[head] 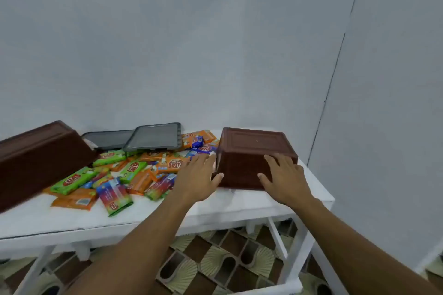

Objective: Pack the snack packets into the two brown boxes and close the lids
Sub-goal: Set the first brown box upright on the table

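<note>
A brown box (251,148) lies upside down at the right end of the white table (239,206). My left hand (199,177) presses its left side with fingers spread. My right hand (285,176) rests on its near face, fingers apart. A second brown box (40,163) lies tilted at the left edge of the table. Between the boxes spreads a pile of snack packets (134,172) in orange, green, blue and rainbow wrappers. Two dark lids (153,137) lie flat behind the pile, by the wall.
The table stands against a pale wall, with its right end near a corner. Under it, a white frame and a brown and cream patterned tile floor (215,258) show.
</note>
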`<action>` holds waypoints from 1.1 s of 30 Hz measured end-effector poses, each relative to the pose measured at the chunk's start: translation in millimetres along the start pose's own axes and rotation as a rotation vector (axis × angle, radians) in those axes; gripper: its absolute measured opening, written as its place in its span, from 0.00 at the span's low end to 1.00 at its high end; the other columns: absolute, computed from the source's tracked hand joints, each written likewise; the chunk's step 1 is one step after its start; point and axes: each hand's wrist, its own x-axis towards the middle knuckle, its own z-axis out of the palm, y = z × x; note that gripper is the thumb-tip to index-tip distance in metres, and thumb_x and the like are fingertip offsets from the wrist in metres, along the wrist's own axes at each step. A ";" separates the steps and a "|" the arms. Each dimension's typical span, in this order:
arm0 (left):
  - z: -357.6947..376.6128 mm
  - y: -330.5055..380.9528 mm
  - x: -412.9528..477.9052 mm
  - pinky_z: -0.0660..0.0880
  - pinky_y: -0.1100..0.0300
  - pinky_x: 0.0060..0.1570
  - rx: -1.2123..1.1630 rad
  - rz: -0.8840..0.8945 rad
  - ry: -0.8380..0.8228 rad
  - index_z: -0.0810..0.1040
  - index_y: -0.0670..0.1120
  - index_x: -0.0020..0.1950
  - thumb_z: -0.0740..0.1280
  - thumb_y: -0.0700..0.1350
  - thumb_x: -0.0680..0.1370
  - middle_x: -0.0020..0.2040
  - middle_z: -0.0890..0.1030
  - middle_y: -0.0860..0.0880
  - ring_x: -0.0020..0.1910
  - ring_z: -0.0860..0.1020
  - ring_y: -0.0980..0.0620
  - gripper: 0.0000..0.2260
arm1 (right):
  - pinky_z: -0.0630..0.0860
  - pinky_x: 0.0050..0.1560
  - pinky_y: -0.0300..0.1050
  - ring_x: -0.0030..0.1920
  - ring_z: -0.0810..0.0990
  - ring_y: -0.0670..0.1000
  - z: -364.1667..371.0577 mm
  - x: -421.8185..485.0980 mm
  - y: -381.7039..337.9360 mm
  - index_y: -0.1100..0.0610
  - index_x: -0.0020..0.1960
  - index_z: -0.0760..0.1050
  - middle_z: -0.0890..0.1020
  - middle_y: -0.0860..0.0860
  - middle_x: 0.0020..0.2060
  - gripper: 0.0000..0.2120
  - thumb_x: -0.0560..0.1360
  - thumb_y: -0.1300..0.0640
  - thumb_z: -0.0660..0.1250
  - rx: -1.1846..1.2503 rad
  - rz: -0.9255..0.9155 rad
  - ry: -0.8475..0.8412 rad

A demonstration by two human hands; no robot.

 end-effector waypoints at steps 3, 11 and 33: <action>22.7 0.5 42.1 0.64 0.46 0.67 -0.067 -0.038 -0.024 0.59 0.49 0.76 0.55 0.63 0.78 0.73 0.68 0.47 0.71 0.67 0.45 0.30 | 0.60 0.70 0.60 0.74 0.58 0.57 17.5 28.8 25.8 0.50 0.76 0.56 0.58 0.54 0.76 0.30 0.78 0.39 0.56 0.009 0.090 0.025; 66.1 19.8 65.0 0.75 0.48 0.58 -0.346 -0.234 -0.073 0.60 0.46 0.75 0.57 0.63 0.79 0.67 0.75 0.45 0.64 0.75 0.44 0.30 | 0.68 0.66 0.64 0.70 0.64 0.64 56.2 45.7 71.9 0.48 0.78 0.42 0.61 0.60 0.74 0.41 0.75 0.32 0.56 0.289 0.340 0.018; -11.9 56.9 114.7 0.76 0.48 0.44 -0.581 -0.452 0.489 0.68 0.52 0.52 0.56 0.69 0.75 0.46 0.78 0.49 0.47 0.77 0.48 0.22 | 0.73 0.60 0.55 0.58 0.77 0.52 -17.1 137.6 119.1 0.43 0.70 0.59 0.79 0.47 0.58 0.32 0.72 0.29 0.59 0.778 0.186 0.372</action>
